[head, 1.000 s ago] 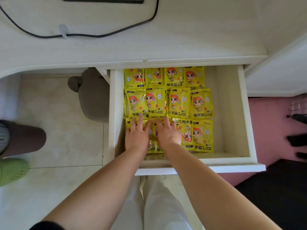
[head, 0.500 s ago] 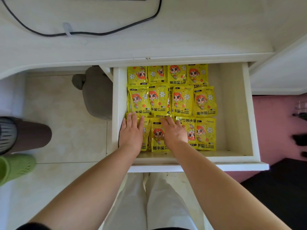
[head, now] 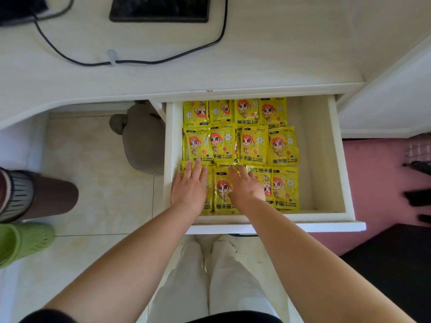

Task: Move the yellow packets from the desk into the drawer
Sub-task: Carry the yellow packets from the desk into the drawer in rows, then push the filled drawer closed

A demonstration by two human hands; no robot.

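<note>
A: Where are the yellow packets [head: 255, 145] now?

B: All inside the open white drawer [head: 321, 159], in three rows filling its left and middle; the strip at 3 o'clock is bare. None show on the counter [head: 256, 54], which carries a black cable [head: 140, 62] and a dark slab [head: 159, 8].

A: And the hands?

B: Both lie on the near row. The left hand [head: 189, 188], toward 9 o'clock, is flat, fingers spread, pressing packets down. The right hand [head: 247, 187] rests just beside it; its grip looks partly curled at a packet's top edge, though I cannot tell whether it pinches.

A: How to finish tidily?

B: Probably press lightly with flat palms, nudging overlapped edges square without creasing them, then lift straight up
</note>
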